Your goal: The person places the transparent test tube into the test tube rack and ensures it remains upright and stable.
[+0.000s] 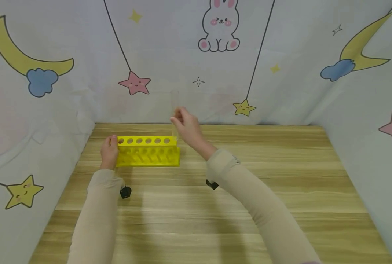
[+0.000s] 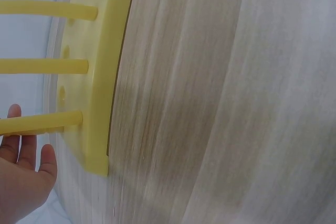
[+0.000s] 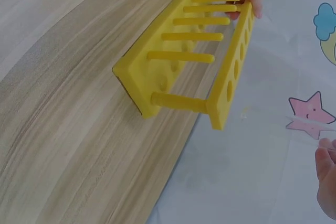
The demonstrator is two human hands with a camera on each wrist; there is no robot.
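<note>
A yellow test tube rack point(image 1: 147, 161) stands on the wooden table, with a row of round holes along its top bar. At its left end my left hand point(image 1: 109, 152) grips the rack; in the left wrist view the fingers of that hand point(image 2: 23, 182) are around the end post. My right hand point(image 1: 190, 128) pinches a clear test tube point(image 1: 175, 97) between thumb and fingers, holding it upright. Its lower end is beside the right end of the top bar, in the air. Only faintly does the tube show in the right wrist view, left of my right hand point(image 3: 328, 179).
The wooden table point(image 1: 268, 190) meets a white cloth point(image 1: 189, 66) printed with stars, moons and a rabbit at the back and sides. Small black wrist devices point(image 1: 125, 192) are at both sleeves.
</note>
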